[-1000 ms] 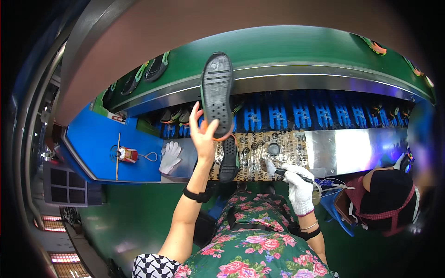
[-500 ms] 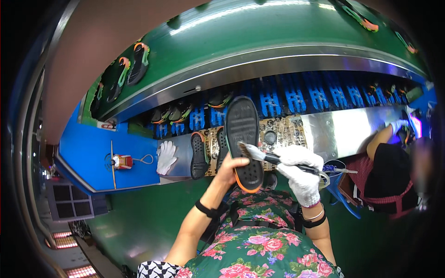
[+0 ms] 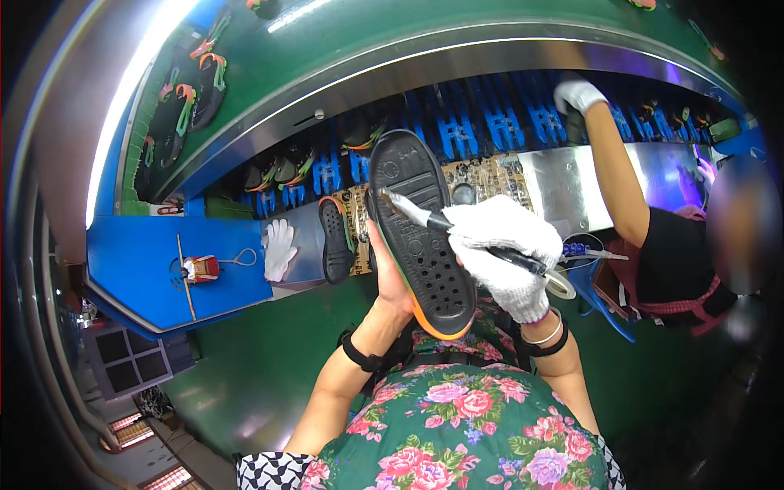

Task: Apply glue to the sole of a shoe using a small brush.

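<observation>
One black shoe sole (image 3: 425, 245), underside up, gripped by fingers of left hand (image 3: 389, 273); one brush (image 3: 413, 211), bristles over tread, pinched in fingers of gloved right hand (image 3: 506, 249); one similar sole (image 3: 335, 243) on desk (image 3: 304, 233).

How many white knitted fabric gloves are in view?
3: one on the wearer's right hand, one loose glove lying on the silver metal bench at left, one on the co-worker's outstretched hand. Others may be hidden or too blurred to tell.
</observation>
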### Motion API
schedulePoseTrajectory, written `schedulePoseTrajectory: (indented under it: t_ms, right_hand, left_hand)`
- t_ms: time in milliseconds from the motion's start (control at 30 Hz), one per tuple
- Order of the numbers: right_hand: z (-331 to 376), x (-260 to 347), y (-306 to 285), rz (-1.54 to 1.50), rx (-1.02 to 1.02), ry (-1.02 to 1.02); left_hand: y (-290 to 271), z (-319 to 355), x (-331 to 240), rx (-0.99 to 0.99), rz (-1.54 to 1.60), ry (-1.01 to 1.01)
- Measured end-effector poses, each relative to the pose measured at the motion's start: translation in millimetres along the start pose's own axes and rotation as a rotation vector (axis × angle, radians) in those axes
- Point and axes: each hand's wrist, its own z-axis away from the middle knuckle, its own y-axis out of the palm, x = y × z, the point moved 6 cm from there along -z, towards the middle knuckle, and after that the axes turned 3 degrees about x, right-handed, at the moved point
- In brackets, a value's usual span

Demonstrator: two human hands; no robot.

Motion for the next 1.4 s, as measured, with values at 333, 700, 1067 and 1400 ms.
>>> schedulePoseTrajectory:
  t_ms: [333, 700, 1067, 1400]
  right_hand:
    - [-16.2, 28.6, 17.4, 0.57, -0.028, -0.397]
    - [-0.5, 25.5, 13.3, 0.463, 0.082, -0.469]
    - [5.8, 17.7, 6.6, 0.357, 0.036, -0.345]
    - [18.8, -10.0, 15.6, 0.138, -0.029, -0.194]
  left_hand:
    - [-15.0, 3.8, 9.4, -0.222, -0.461, 0.155]
    - [-40.7, 7.8, 0.8, -0.109, -0.418, 0.275]
    - [-87.3, -7.6, -8.5, -0.027, -0.644, 0.265]
    - [-48.8, -8.1, 10.6, 0.214, -0.281, 0.189]
